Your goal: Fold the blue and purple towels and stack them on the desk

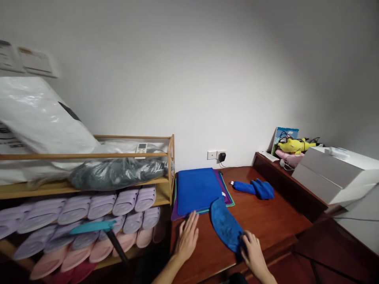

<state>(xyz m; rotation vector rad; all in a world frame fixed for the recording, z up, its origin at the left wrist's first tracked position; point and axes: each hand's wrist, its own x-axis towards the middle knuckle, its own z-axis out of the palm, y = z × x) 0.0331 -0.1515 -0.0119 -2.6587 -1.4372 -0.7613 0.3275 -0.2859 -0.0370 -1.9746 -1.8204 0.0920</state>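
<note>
A small dark-blue cloth [226,227] with a rounded edge lies slantwise on the reddish-brown wooden desk [204,252]. My right hand [253,252] grips its lower right end with curled fingers. My left hand [188,236] is open, fingers stretched out over the desk at the front edge of a flat stack of cloths. On top of that stack is a bright blue cloth [197,191], with a purple cloth [221,185] and green edging showing beneath. Farther right lies a crumpled blue cloth [262,189], apart from both hands.
At left a wooden rack [170,169] holds several purple and pink slippers [124,203], a plastic-wrapped dark bundle [118,173] and a remote control [141,149]. A raised ledge at right bears a white box [334,173] and a yellow plush toy [296,146]. A black plug [222,156] sits in the wall socket.
</note>
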